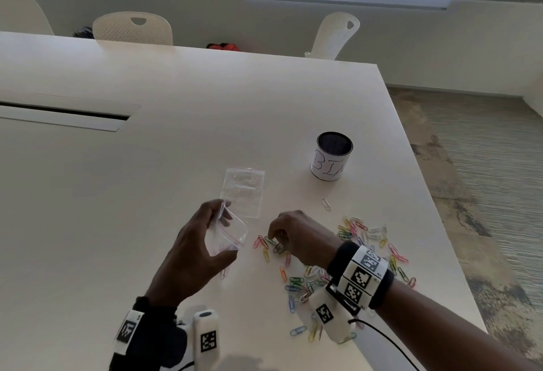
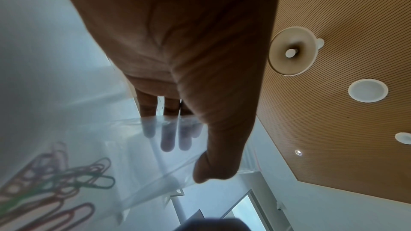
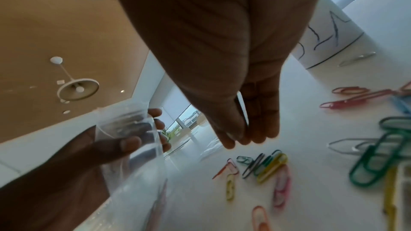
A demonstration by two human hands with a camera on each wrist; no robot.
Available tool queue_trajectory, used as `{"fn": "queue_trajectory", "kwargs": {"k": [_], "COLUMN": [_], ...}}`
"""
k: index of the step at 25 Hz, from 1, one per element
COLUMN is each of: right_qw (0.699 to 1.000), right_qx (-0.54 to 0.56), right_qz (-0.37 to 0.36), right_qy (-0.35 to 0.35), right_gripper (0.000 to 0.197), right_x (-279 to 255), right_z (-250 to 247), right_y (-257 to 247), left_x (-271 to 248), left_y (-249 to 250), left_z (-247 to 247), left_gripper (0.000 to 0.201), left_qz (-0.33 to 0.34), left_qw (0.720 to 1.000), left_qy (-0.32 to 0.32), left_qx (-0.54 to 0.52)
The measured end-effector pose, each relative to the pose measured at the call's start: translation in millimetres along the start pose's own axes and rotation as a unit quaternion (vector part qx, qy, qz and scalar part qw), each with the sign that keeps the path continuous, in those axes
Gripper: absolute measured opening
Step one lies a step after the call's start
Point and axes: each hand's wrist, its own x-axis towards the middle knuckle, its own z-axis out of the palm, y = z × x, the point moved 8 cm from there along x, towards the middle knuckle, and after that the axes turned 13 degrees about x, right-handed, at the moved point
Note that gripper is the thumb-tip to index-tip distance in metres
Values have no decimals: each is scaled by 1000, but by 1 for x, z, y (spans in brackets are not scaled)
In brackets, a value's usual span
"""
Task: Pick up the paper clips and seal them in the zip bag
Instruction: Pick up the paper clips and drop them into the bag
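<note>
Left hand pinches zip bag | right hand fingers together | white table

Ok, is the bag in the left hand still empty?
No, the left wrist view shows several clips already lying inside the bag that the left hand holds.

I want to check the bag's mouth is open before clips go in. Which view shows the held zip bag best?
The head view: the zip bag shows whole, mouth spread open, held by the left hand. The left wrist view shows only its film over the fingers; the right wrist view shows it side-on.
</note>
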Motion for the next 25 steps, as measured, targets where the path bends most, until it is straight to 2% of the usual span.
{"fn": "queue_trajectory", "kwargs": {"k": [2, 6, 8, 12, 14, 17, 19, 21, 25], "right_qw": [999, 987, 984, 986, 988, 984, 982, 986, 991], "right_qx": [-13, -55, -71, -61, -72, -141, -154, -144, -112], "right_qz": [-44, -112, -117, -107, -82, -39, -22, -26, -72], "right_qy": [6, -99, -110, -115, -106, -103, -104, -79, -31], "right_gripper": [19, 32, 31, 15, 30, 76, 83, 72, 30], "right_x": [5, 11, 9, -7, -16, -26, -32, -37, -44], "right_z": [-2, 26, 29, 11, 2, -1, 5, 9, 15], "right_y": [-14, -26, -23, -15, -7, 4, 6, 4, -1], "left_x": [0, 0, 2, 4, 5, 8, 10, 11, 12], "left_y": [2, 5, 7, 13, 16, 19, 21, 22, 22], "left_z": [1, 5, 9, 14, 15, 19, 21, 23, 25], "left_gripper": [77, 77, 78, 78, 76, 75, 75, 75, 73], "left_qz": [3, 6, 10, 18, 24, 29, 30, 34, 37], "left_qw": [1000, 1000, 1000, 1000, 999, 999, 999, 999, 999], "left_qy": [2, -2, -8, -18, -20, -26, -30, -33, -32], "left_qx": [-2, -2, -2, -7, -10, -15, -19, -20, -24]}}
